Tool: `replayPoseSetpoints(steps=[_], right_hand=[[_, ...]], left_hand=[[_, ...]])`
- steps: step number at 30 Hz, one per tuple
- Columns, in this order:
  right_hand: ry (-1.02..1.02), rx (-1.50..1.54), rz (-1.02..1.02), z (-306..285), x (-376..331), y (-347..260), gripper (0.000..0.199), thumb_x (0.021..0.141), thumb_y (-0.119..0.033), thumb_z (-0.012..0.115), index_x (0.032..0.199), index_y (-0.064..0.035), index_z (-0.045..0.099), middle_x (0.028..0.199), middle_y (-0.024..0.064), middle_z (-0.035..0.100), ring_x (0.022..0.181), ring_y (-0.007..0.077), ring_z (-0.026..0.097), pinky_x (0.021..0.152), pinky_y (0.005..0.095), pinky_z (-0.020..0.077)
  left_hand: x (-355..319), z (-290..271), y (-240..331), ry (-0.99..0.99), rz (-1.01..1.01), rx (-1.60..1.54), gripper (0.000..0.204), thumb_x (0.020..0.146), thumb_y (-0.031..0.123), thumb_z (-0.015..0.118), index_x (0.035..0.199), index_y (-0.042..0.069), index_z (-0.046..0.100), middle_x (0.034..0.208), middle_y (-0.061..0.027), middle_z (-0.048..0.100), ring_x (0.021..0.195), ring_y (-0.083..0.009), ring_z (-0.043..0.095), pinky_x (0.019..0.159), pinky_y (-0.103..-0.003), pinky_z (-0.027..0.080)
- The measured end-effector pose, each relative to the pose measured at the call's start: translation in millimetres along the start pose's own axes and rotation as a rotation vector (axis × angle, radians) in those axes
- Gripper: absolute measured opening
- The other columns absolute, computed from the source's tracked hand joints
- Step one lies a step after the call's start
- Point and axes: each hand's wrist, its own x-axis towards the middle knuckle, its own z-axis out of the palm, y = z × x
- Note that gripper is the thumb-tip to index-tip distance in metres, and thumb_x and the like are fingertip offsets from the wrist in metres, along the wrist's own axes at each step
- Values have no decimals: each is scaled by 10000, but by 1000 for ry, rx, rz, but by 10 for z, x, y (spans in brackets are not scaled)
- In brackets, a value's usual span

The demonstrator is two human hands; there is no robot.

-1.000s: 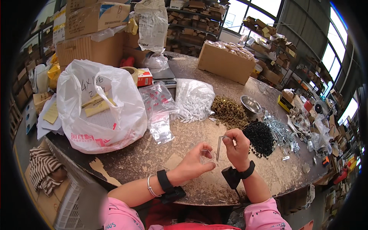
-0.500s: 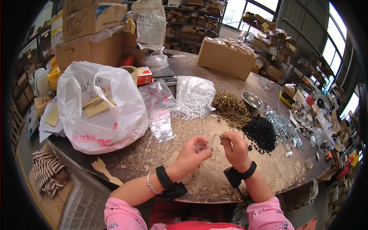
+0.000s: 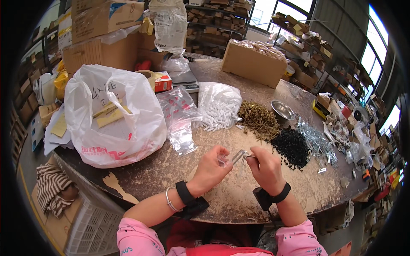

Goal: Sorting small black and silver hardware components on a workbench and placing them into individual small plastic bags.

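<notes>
In front of me, over the middle of the table, both hands are closed on a small clear plastic bag [image 3: 238, 158]. My left hand [image 3: 210, 170] grips one end between thumb and fingers, with part of the clear plastic showing inside its curl. Thumb and fingertips of my right hand [image 3: 267, 169] pinch the other end, close to a shiny edge. What the bag holds, if anything, I cannot make out. Beyond the hands lie white plastic wall plugs [image 3: 220, 112], a heap of brass-coloured screws [image 3: 257, 118], small black pieces [image 3: 291, 147] and silvery metal parts [image 3: 318, 143].
Left stands a large white plastic bag [image 3: 141, 128], beside flat clear bags [image 3: 181, 138]. A steel bowl [image 3: 282, 110] sits behind the heaps. An open cardboard box [image 3: 251, 64] stands far back; clutter lines the right edge. A white crate [image 3: 92, 226] is lower left.
The clear bag between my hands has tilted and is drawn out between them. My right hand has shifted slightly, and the left is turned a little.
</notes>
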Motion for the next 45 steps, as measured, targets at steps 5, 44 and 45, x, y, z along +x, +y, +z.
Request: replayPoseSetpoints(steps=[5,44,45], right_hand=[[-86,-186,13,-32,97,-60,147,742,-45,635,858,-63,546,643,85,502,549,256,540,480,347,429],[-553,334,115,-175,292,121,130,758,65,577,853,-19,549,932,123,555,864,221,556,642,302,450],[-551,376,168,-181,284,127,130,757,52,582,860,-17,543,879,119,564,816,215,561,637,302,447]], left_hand=[[-13,21,-7,13,90,109,280,749,92,651,979,4,517,782,-78,614,725,-134,601,640,-265,485],[33,79,-74,-566,18,-603,476,875,238,581,1265,23,414,985,-12,539,769,-61,492,668,-224,435],[30,77,-81,-579,-21,-574,443,894,273,555,1244,23,449,953,-5,545,745,-54,485,644,-216,426]])
